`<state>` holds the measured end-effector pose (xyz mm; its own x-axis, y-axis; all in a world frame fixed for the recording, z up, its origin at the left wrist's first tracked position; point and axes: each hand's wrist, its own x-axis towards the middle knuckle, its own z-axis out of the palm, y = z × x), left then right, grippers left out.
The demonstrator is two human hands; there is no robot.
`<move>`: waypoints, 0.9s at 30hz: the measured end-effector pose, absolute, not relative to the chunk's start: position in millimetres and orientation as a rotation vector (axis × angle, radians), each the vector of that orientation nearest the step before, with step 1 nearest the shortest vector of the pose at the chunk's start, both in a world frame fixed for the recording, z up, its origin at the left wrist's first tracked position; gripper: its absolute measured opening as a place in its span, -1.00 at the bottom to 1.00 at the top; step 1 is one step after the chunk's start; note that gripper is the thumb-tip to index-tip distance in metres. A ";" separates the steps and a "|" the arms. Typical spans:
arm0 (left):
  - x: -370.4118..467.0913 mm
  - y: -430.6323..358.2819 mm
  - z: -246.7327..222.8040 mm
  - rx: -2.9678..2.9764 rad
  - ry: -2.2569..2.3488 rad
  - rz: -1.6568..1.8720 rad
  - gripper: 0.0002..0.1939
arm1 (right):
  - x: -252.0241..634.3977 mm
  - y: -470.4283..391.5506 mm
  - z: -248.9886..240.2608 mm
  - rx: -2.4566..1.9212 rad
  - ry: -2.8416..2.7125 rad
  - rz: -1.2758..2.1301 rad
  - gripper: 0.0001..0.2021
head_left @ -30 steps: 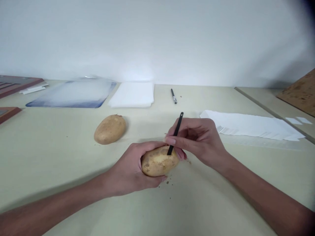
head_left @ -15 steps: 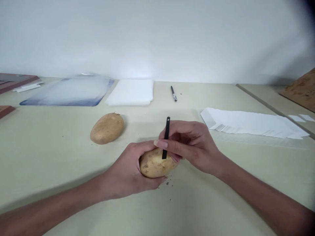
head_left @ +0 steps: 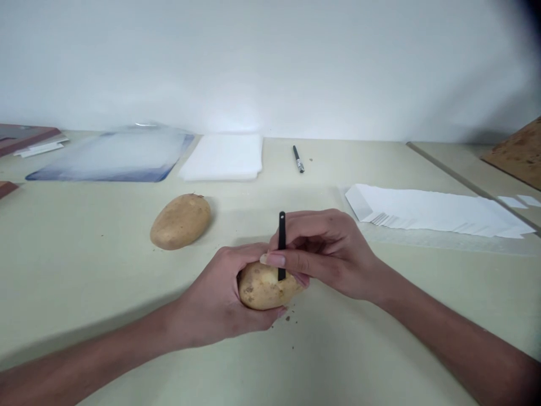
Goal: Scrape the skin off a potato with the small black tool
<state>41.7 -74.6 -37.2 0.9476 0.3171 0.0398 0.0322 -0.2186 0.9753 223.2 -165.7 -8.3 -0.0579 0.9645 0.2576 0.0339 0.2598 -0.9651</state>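
Observation:
My left hand is wrapped round the left side of a potato, low in the middle of the view. The thumb and fingers of my right hand pinch a thin black tool with a small hole at its top. It stands nearly upright, its lower end against the potato's upper surface, beside a pale peeled patch. Some of my right fingers rest at the potato's right end. A second, whole potato lies on the table to the left.
A black pen-like knife lies behind my hands. White sheets and a blue-edged clear folder lie back left, a fanned row of white paper right. Dark crumbs dot the table. A brown board is far right.
The black tool has moved slightly left and down and is more upright. Its lower end now sits nearer the front of the potato's top. My left hand keeps its hold.

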 end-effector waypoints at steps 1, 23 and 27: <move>41.5 -74.5 -37.6 1.777 0.259 0.271 -0.56 | 223.7 -165.8 -8.8 -1.013 -1.398 1.035 -0.92; 40.7 -77.3 -39.7 1.773 0.294 0.240 -0.73 | 219.8 -167.5 -7.1 -1.061 -1.401 1.015 -0.79; 39.9 -77.4 -41.2 1.790 0.323 0.269 -0.71 | 219.4 -167.3 -6.6 -1.094 -1.350 1.023 -0.79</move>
